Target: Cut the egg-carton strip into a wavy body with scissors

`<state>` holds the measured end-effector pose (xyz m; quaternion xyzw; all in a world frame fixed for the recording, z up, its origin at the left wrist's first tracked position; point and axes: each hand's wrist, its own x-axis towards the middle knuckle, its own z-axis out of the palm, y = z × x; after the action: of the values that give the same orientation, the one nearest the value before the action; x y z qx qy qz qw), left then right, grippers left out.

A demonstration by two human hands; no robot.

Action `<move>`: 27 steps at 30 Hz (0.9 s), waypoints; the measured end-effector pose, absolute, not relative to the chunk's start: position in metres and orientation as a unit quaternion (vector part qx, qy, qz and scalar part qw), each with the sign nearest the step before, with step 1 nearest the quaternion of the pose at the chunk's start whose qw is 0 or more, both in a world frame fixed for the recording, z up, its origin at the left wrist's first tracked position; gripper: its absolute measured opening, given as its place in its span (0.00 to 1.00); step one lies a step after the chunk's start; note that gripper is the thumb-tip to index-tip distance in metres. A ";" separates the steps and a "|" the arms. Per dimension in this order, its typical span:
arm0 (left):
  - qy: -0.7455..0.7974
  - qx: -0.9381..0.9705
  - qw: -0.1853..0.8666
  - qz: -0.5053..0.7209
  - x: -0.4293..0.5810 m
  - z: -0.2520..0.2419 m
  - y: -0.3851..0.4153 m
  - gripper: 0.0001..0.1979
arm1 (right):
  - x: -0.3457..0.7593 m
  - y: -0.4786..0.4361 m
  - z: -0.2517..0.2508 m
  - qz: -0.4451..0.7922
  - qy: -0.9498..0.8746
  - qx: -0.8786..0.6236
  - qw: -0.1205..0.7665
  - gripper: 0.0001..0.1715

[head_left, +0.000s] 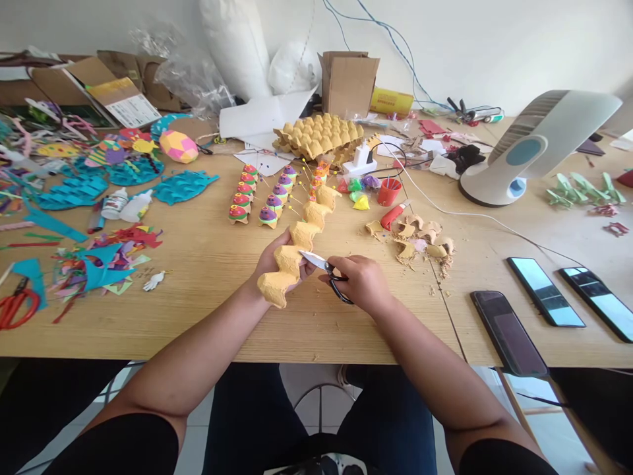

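Observation:
My left hand [271,258] grips a long strip of tan egg carton cups [301,239] that runs from near my wrist up toward the painted pieces. My right hand [360,282] is closed around a pair of black-handled scissors [324,267]. The blades point left and touch the strip's edge near my left fingers. Both hands are over the wooden table [212,251] near its front edge.
Painted egg-carton figures [270,194] stand in rows behind the strip. Carton scraps [420,241] lie to the right, an egg tray [321,135] at the back, a fan [534,148] with its cable, three phones [509,333] at the right, coloured paper cutouts and red scissors [17,307] at the left.

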<state>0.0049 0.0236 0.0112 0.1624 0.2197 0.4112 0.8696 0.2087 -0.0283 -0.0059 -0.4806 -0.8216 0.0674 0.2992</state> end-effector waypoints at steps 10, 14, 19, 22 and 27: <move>0.248 0.264 0.821 0.441 0.001 0.006 0.017 0.20 | 0.213 -0.020 -0.008 0.263 -0.709 -0.526 0.389 0.21; 0.274 0.308 0.796 0.444 0.003 0.002 0.013 0.15 | 0.214 -0.019 -0.004 0.296 -0.691 -0.514 0.413 0.19; 0.251 0.321 0.797 0.446 0.005 0.002 0.012 0.14 | 0.216 -0.015 -0.003 0.311 -0.652 -0.521 0.454 0.19; 0.249 0.331 0.797 0.440 0.005 0.001 0.011 0.14 | 0.213 -0.013 -0.005 0.382 -0.592 -0.506 0.497 0.22; 0.254 0.328 0.831 0.371 0.008 -0.005 0.006 0.15 | 0.208 -0.013 -0.005 0.508 -0.465 -0.427 0.587 0.27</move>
<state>0.0080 0.0055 -0.0047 0.3276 0.2536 0.3714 0.8309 0.2085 -0.0129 -0.0049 -0.4267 -0.4648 0.5078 0.5866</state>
